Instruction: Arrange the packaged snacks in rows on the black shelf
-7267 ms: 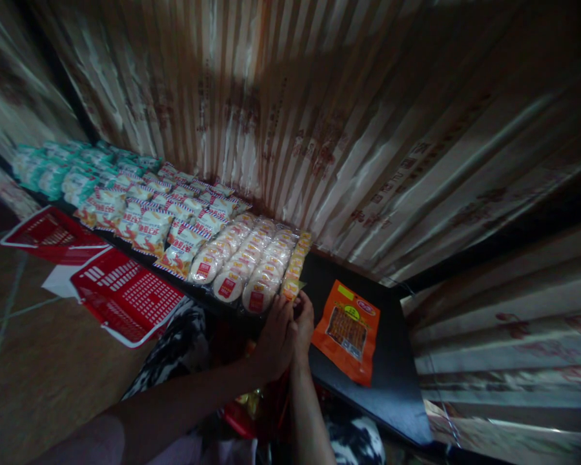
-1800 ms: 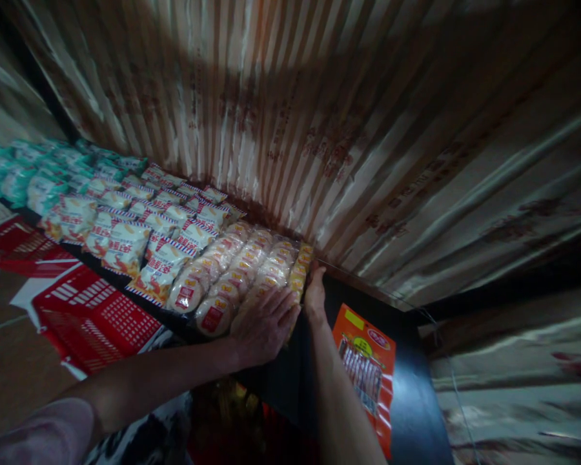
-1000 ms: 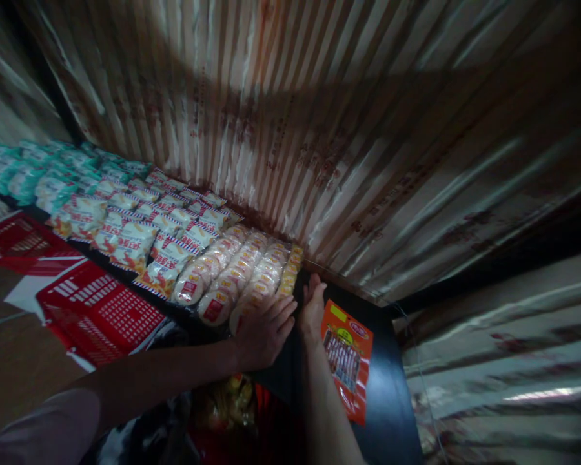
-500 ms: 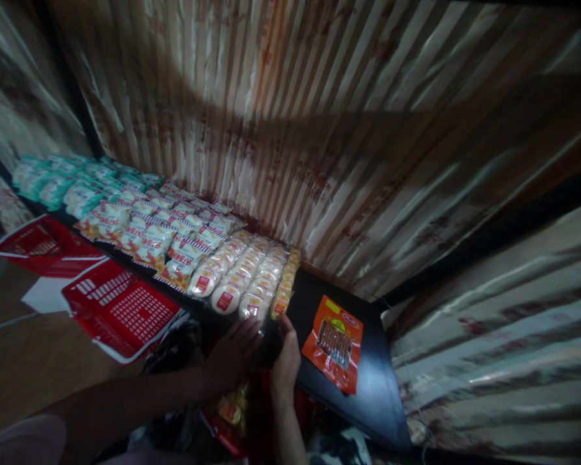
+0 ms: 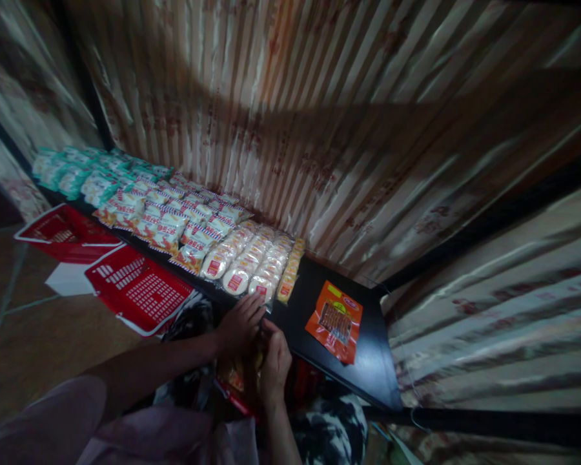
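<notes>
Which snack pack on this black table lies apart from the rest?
The orange pack, alone toward the right end; the other packs sit together in rows.

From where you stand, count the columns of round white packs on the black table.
3: the left column, beside the striped-edged bags; the middle column, next to it; the right column, between that and the yellow row.

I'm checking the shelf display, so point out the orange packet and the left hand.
Orange packet (image 5: 336, 321): head view, on its clear window.
Left hand (image 5: 242, 325): head view, on the back of the hand.
</notes>
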`<state>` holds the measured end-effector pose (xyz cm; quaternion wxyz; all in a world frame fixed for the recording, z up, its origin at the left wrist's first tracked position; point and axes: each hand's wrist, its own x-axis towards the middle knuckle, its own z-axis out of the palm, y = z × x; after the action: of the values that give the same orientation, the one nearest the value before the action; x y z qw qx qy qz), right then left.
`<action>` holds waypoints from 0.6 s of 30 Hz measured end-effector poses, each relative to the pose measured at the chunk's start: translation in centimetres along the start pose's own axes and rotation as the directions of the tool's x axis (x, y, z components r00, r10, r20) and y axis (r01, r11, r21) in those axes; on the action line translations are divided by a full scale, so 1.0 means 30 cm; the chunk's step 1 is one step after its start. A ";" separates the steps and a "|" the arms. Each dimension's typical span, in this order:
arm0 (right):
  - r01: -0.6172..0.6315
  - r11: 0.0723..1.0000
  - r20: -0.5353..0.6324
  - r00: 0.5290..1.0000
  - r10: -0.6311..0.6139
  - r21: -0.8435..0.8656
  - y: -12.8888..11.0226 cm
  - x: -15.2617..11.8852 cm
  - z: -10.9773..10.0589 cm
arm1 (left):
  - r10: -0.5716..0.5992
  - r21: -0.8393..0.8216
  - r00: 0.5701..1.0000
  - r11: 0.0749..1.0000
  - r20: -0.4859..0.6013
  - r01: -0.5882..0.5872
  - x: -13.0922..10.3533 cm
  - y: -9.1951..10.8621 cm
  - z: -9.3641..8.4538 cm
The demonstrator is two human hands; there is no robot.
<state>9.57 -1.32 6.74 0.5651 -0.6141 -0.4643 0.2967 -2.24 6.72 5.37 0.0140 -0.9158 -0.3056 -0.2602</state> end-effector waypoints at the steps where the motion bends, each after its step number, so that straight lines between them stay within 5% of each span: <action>1: 0.003 1.000 0.028 1.000 -0.002 -0.027 0.013 -0.024 0.001 | 0.016 -0.008 1.000 1.000 -0.012 -0.016 -0.006 0.002 -0.007; 5: -0.124 0.977 0.018 0.991 0.130 -0.173 0.079 -0.095 0.003 | 0.073 -0.101 0.997 0.992 -0.019 -0.075 -0.057 0.044 -0.036; 9: -0.345 0.850 -0.058 0.934 0.352 -0.399 0.150 -0.116 0.000 | -0.023 -0.256 0.985 0.965 0.169 0.066 -0.143 0.119 -0.018; 11: -0.361 0.785 0.013 0.905 0.425 -0.504 0.182 -0.119 0.003 | -0.181 -0.292 0.925 0.913 0.334 0.284 -0.179 0.147 0.017; 13: -0.345 0.753 0.090 0.878 0.469 -0.560 0.210 -0.124 0.012 | -0.394 -0.265 0.784 0.787 0.480 0.557 -0.202 0.158 0.060; 15: -0.325 0.747 0.140 0.863 0.485 -0.580 0.234 -0.129 0.024 | -0.485 -0.238 0.690 0.698 0.537 0.676 -0.214 0.153 0.100; 18: -0.313 0.733 0.177 0.844 0.506 -0.604 0.265 -0.131 0.044 | -0.498 -0.267 0.658 0.644 0.564 0.717 -0.219 0.131 0.135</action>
<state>8.73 -3.78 -1.86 0.1963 -0.7798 -0.4681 0.3664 -2.56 0.63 -0.80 -0.3679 -0.7606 -0.5255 -0.0997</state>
